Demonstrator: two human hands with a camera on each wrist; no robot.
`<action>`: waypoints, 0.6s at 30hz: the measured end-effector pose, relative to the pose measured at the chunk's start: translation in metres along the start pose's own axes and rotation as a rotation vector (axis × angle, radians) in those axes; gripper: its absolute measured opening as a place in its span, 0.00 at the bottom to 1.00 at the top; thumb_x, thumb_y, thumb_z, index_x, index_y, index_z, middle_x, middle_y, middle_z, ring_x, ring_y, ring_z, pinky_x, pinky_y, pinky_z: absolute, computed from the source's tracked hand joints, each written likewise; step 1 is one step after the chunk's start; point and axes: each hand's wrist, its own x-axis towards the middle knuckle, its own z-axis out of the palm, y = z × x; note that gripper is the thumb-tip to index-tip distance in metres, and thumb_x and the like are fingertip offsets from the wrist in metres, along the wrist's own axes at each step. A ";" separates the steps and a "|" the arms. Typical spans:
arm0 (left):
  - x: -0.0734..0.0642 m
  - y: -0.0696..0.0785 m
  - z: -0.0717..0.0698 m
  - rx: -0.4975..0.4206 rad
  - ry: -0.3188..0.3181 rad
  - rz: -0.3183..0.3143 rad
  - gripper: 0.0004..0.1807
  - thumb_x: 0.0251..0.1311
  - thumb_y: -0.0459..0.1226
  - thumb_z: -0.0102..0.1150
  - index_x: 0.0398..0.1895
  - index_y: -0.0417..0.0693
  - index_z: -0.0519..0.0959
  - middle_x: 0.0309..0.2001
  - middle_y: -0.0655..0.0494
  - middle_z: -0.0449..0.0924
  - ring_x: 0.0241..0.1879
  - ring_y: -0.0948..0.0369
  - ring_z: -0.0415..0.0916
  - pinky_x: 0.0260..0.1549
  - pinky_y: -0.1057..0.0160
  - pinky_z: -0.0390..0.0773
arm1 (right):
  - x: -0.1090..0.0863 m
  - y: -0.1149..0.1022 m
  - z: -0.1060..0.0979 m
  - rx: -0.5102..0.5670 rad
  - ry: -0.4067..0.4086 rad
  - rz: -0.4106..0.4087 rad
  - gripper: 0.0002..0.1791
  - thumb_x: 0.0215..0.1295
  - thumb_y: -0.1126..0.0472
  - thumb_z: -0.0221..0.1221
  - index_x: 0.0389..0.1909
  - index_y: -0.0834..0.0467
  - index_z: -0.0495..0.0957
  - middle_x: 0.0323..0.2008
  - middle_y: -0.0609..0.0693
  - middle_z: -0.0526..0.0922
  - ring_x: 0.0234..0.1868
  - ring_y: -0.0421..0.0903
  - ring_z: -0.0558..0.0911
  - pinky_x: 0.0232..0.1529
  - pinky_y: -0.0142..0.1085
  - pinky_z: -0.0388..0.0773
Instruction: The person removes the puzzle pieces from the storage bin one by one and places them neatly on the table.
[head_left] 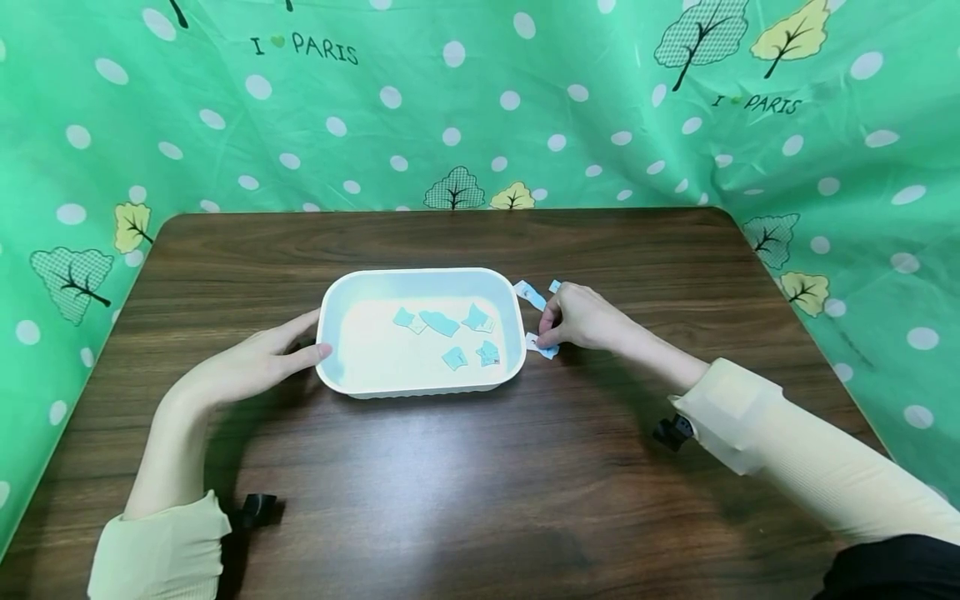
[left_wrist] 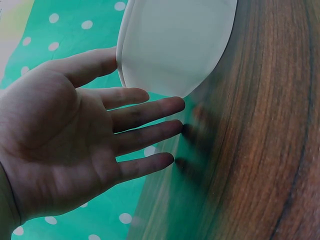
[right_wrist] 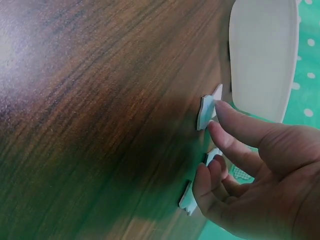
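A white oblong tub stands mid-table, holding several irregular light-blue flat pieces. My left hand is at its left end, thumb on the rim and the other fingers stretched out. In the left wrist view these straight fingers show beside the tub's wall. Just off the tub's right end, my right hand pinches a light-blue flat piece at its edge between thumb and forefinger. Its other fingers curl in. Two more light-blue pieces lie behind that hand.
The brown wood-grain table extends around the tub. Along its back and sides hangs a green cloth with white dots and printed trees. A small black device sits at the left wrist, another at the right.
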 end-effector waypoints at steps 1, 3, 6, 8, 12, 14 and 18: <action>0.000 0.000 0.000 -0.008 -0.002 0.000 0.38 0.74 0.61 0.50 0.82 0.77 0.48 0.82 0.62 0.52 0.82 0.50 0.47 0.72 0.33 0.57 | 0.000 0.000 -0.001 0.002 0.000 0.000 0.08 0.56 0.57 0.77 0.24 0.54 0.89 0.23 0.45 0.87 0.30 0.42 0.77 0.35 0.34 0.72; 0.000 0.001 0.000 -0.018 -0.007 0.000 0.37 0.74 0.60 0.50 0.82 0.78 0.48 0.82 0.62 0.52 0.82 0.51 0.47 0.72 0.33 0.57 | -0.002 0.000 -0.006 0.002 0.013 0.000 0.08 0.57 0.57 0.76 0.23 0.54 0.88 0.22 0.45 0.86 0.31 0.43 0.76 0.35 0.34 0.71; 0.001 0.001 0.000 -0.024 -0.011 -0.006 0.37 0.74 0.61 0.50 0.82 0.79 0.49 0.82 0.63 0.52 0.82 0.51 0.47 0.72 0.33 0.57 | -0.004 -0.001 -0.017 -0.004 0.045 0.001 0.09 0.59 0.56 0.75 0.24 0.54 0.88 0.24 0.45 0.85 0.33 0.44 0.75 0.34 0.35 0.71; 0.001 0.001 0.000 -0.021 -0.012 -0.008 0.37 0.74 0.61 0.50 0.82 0.79 0.48 0.82 0.63 0.52 0.82 0.51 0.47 0.72 0.34 0.58 | -0.005 -0.003 -0.026 -0.009 0.074 0.010 0.08 0.61 0.55 0.73 0.26 0.53 0.88 0.28 0.47 0.85 0.35 0.46 0.75 0.34 0.36 0.71; 0.002 0.000 0.000 -0.030 -0.019 -0.001 0.38 0.74 0.61 0.50 0.82 0.78 0.48 0.82 0.62 0.53 0.81 0.52 0.47 0.72 0.34 0.57 | -0.007 -0.014 -0.048 -0.003 0.149 0.012 0.06 0.66 0.56 0.69 0.33 0.54 0.88 0.34 0.50 0.85 0.36 0.48 0.75 0.35 0.38 0.71; 0.002 0.001 0.000 -0.023 -0.018 -0.004 0.38 0.74 0.61 0.50 0.82 0.78 0.48 0.82 0.62 0.53 0.81 0.51 0.47 0.72 0.34 0.58 | -0.007 -0.024 -0.057 0.005 0.188 -0.001 0.06 0.67 0.56 0.67 0.36 0.55 0.88 0.36 0.52 0.84 0.36 0.49 0.75 0.36 0.39 0.71; -0.001 0.001 -0.002 0.014 -0.009 -0.016 0.39 0.74 0.62 0.49 0.82 0.76 0.48 0.82 0.58 0.53 0.81 0.48 0.48 0.71 0.32 0.59 | -0.003 -0.046 -0.066 0.033 0.221 -0.042 0.07 0.68 0.55 0.65 0.40 0.54 0.87 0.38 0.51 0.85 0.38 0.49 0.76 0.38 0.39 0.72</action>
